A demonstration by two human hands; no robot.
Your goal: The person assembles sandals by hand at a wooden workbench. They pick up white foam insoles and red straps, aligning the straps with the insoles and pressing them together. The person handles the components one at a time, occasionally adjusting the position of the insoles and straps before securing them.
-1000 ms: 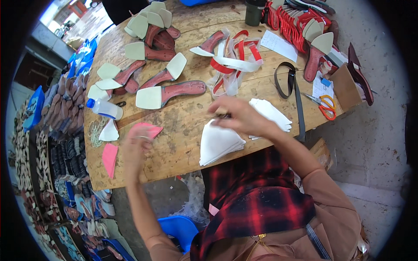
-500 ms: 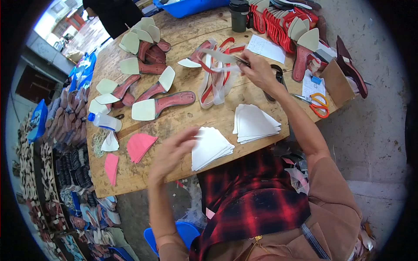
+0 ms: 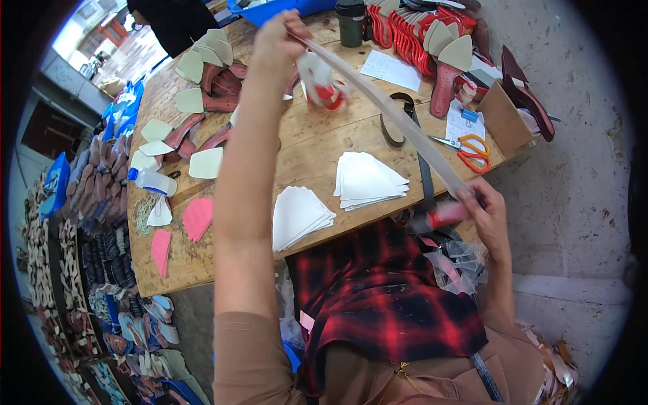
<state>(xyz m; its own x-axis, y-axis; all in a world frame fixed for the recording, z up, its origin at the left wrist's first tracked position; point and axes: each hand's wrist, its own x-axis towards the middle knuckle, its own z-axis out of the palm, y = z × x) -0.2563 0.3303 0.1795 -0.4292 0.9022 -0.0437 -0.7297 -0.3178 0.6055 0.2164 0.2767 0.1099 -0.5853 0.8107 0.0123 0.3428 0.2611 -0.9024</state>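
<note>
Across the wooden surface (image 3: 307, 158), as the head view showed, a person held a long pale strip (image 3: 408, 125) up in the air. It ran on a slant from the far side of the surface to the near right edge.

The left hand (image 3: 280, 42) was high up by a blue tub (image 3: 317, 7), with its fingers closed on the top end. The right hand (image 3: 491, 214) was low, just past the near edge, with its fingers pinched on the other end. Something red and pink (image 3: 447, 214) was by the right hand, but it was too blurry to name.

Below the left hand was a blurry bunch of white and red strips (image 3: 329, 94). Two white piles, the left one (image 3: 300, 217) and the right one (image 3: 369, 179), lay like fans near the person. Scissors (image 3: 461, 149) with orange handles lay by a black strap (image 3: 424, 177).

The step in hand looked like stretching the strip out straight. Most likely, the next move called for a firm grip on both ends, so the strip would not twist or sag.
</note>
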